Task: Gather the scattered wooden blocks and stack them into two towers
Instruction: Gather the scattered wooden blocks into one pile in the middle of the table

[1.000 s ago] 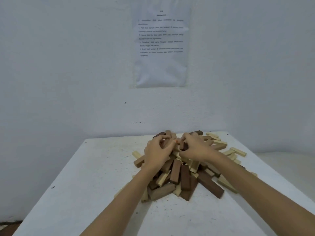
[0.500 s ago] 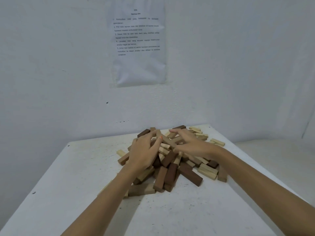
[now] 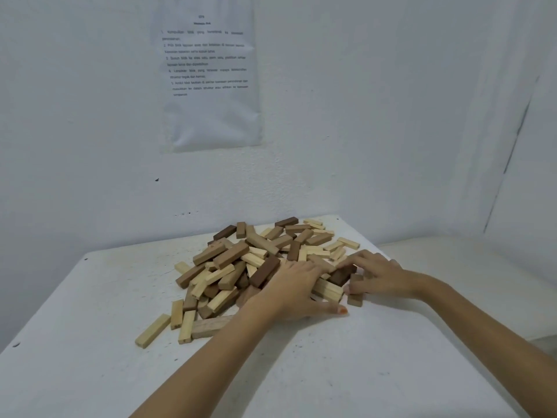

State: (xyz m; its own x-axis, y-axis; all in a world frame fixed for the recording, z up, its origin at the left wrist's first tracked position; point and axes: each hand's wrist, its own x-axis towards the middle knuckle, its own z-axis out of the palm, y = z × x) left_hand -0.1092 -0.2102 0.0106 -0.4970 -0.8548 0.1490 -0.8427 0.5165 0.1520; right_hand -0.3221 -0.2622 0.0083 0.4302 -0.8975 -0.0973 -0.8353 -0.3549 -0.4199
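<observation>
Shifted rightward over wooden blocks (image 3: 235, 257), left hand (image 3: 294, 289) fingers flat, right hand (image 3: 381, 276) fingers gripping one, wall notice (image 3: 211, 116) illegible.

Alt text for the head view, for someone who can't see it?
Left hand and right hand rest on the right edge of a pile of light and dark wooden blocks on a white table; no tower stands yet. A printed sheet hangs behind.

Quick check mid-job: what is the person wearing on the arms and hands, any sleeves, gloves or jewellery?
The left hand and right hand are bare: no gloves, rings, watch or sleeves show. The left thumbnail carries orange polish.
</observation>
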